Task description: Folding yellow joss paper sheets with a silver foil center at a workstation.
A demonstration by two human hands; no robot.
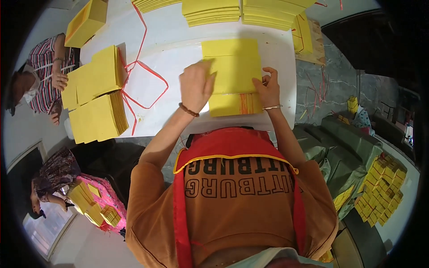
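Note:
On the white table in front of me lies a yellow paper stack (pixel 232 73), with a fold line near its top and a lower flap that carries orange-red streaks. My left hand (pixel 195 82) hovers at the stack's left edge with its fingers curled and blurred by motion; whether paper is between them is hidden. At the right edge, my right hand (pixel 269 88) has its thumb on the yellow paper and its other fingers bent against the side. Each wrist wears a bracelet.
Yellow paper bundles (pixel 96 96) sit at the table's left beside red string (pixel 145 62). More yellow stacks (pixel 210 13) line the far edge. Across on the left, a person in a striped top (pixel 47 71) works; another person (pixel 56 172) stands lower left. Bundled yellow packs (pixel 380 190) are piled right.

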